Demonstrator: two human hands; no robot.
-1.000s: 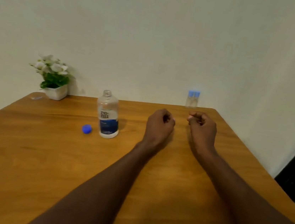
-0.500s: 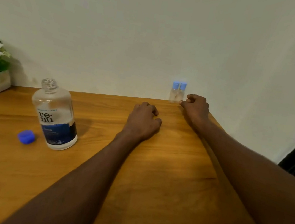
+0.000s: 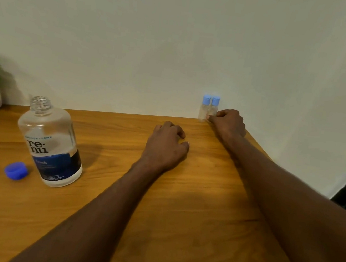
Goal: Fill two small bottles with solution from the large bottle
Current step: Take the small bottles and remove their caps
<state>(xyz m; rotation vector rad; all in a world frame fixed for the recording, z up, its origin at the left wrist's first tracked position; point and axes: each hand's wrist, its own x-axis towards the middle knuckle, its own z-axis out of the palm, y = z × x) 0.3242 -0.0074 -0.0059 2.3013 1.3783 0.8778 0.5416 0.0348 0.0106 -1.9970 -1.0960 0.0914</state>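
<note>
The fingers of our right hand were curled, their tips touching the nearer of the two small bottles at the surface's far edge; whether they truly pinched it we could not tell. We judged a low, firm pinch best, without toppling its twin. Our left hand rested loose, empty. The large bottle stood uncapped at nine o'clock.

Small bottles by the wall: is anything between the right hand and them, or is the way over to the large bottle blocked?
Nothing blocks the right hand: its fingertips already touch the small bottles. Toward the large bottle, only the left hand rests on the table between them.
</note>
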